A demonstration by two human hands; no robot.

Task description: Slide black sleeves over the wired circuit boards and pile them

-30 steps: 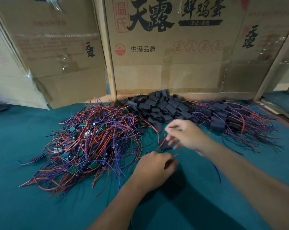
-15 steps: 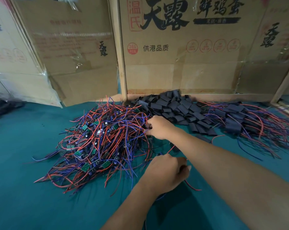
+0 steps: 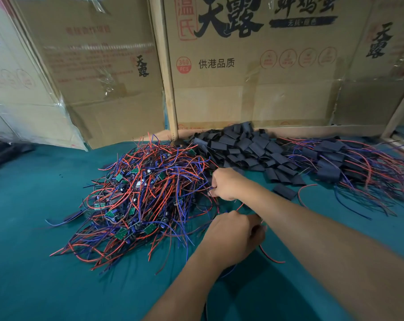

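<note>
A tangled pile of green circuit boards with red and blue wires (image 3: pixel 145 195) lies left of centre on the green table. Behind it sits a heap of flat black sleeves (image 3: pixel 247 149). A pile of sleeved boards (image 3: pixel 349 163) lies to the right of that heap. My right hand (image 3: pixel 228 184) is at the right edge of the bare-board pile, its fingers curled round some wires there. My left hand (image 3: pixel 233 237) is nearer to me and closed on a wired board that it hides. A red wire (image 3: pixel 270 258) and a blue wire trail out from under the left hand.
One loose black sleeve (image 3: pixel 284 191) lies on the green table cover (image 3: pixel 45 262) beside my right forearm. Cardboard boxes (image 3: pixel 242 77) and a wooden post (image 3: pixel 166 77) wall off the back. Dark items lie at the far left edge.
My right hand has moved left from the sleeves to the edge of the bare-board pile and closed on wires. My left hand has kept its hold and barely moved.
</note>
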